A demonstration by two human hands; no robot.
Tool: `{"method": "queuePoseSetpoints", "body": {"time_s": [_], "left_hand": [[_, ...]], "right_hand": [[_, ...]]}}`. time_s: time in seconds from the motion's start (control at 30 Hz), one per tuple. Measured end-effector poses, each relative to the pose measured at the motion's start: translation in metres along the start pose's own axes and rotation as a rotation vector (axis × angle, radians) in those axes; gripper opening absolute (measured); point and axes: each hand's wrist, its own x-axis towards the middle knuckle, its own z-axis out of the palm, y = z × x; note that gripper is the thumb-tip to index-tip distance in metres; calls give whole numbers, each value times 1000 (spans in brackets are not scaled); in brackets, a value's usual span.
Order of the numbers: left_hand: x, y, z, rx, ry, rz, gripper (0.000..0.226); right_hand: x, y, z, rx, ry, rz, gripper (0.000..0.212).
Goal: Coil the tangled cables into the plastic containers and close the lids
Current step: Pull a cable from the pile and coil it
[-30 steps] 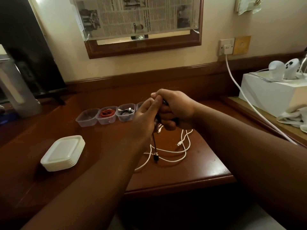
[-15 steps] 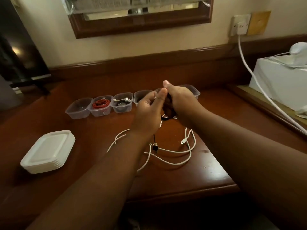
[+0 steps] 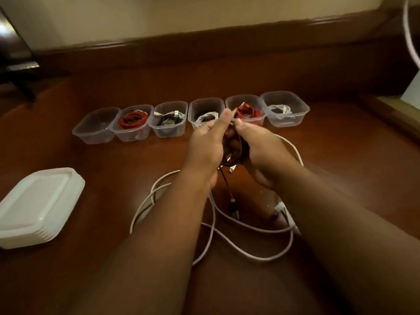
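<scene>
Gripping a dark cable (image 3: 234, 153) coil, left hand (image 3: 205, 148) and right hand (image 3: 259, 151) curl fingers round it mid-desk (image 3: 136, 160). White cable (image 3: 213, 226) sprawls beneath; six containers (image 3: 97, 126) line the back edge.

The left hand (image 3: 205, 148) and right hand (image 3: 261, 148) hid most of the black cable (image 3: 229, 189), so its coil count couldn't be read. The white wall cable (image 3: 409, 30) ran off the right edge (top corner), and the lid stack (image 3: 38, 205) was clipped at the left.
</scene>
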Motion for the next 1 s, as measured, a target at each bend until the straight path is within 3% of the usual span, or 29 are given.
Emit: {"method": "queuePoseSetpoints", "body": {"time_s": [0.03, 0.1, 0.23, 0.43, 0.57, 0.8, 0.93, 1.0], "left_hand": [[3, -1, -2, -27, -3, -23, 33], [6, -2, -5, -88, -35, -76, 33], [10, -6, -7, -125, -33, -72, 31], [15, -9, -10, -1, 22, 1, 28], [15, -14, -9, 165, 20, 97, 31], [5, -16, 2, 93, -48, 88, 45], [2, -16, 3, 47, -39, 160, 18], [1, -16, 2, 49, -63, 198, 22]], "right_hand": [[2, 1, -4, 203, -61, 97, 33], [4, 0, -19, 381, -186, 199, 32], [7, 1, -35, 305, -342, 180, 36], [9, 3, -29, 113, -244, 171, 36], [4, 4, -17, 150, -232, 156, 32], [1, 17, -5, -194, 102, -67, 30], [-2, 7, -7, 75, 188, -91, 33], [-2, 2, -10, 245, 174, -93, 32]]}}
